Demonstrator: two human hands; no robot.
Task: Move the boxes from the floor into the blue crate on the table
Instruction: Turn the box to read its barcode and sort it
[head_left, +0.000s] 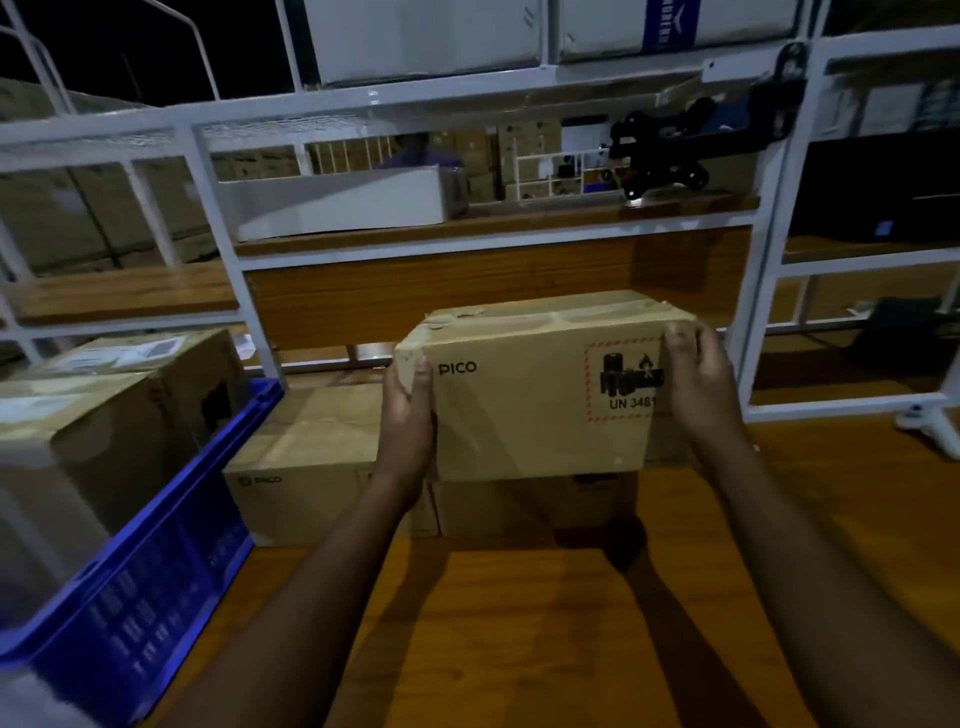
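I hold a brown cardboard box (540, 400) marked PICO and UN 3481 in the middle of the view, lifted above other boxes. My left hand (408, 421) grips its left end, thumb on the front face. My right hand (698, 384) grips its right end, fingers curled over the top corner. The blue crate (156, 561) stands at the left, with two cardboard boxes (104, 415) inside it. Below the held box lie two more PICO boxes (306, 467), side by side.
A white metal shelf frame (223, 223) with wooden boards rises behind the boxes, carrying a white tray (337, 202) and a black device (670, 150). A wooden surface (519, 623) spreads in front of me. A white frame foot (930, 426) stands at the right.
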